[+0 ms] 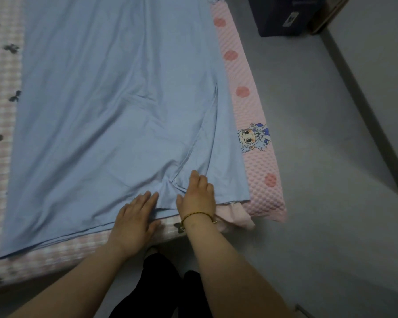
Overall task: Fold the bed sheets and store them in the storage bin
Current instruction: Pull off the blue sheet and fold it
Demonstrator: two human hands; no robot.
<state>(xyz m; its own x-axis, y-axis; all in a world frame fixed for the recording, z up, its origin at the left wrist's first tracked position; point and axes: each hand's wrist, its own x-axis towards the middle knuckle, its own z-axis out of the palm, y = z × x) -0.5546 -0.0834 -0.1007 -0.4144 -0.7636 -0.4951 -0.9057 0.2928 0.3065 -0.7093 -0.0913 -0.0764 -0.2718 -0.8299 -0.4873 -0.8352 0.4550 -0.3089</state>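
At the near edge of the bed [55, 255], the 2 hands lie flat side by side on the light blue bed sheet [97, 99]. The left hand [135, 216] and the right hand [198, 195] have straight fingers and grip nothing; they only press the cloth. The sheet looks already doubled, so the step seems to be smoothing. The next move probably needs the crooked layer by the right hand straightened before another fold. Beyond the pink bolster pillow [246, 111], a dark box [283, 17] stands on the floor, maybe the storage bin.
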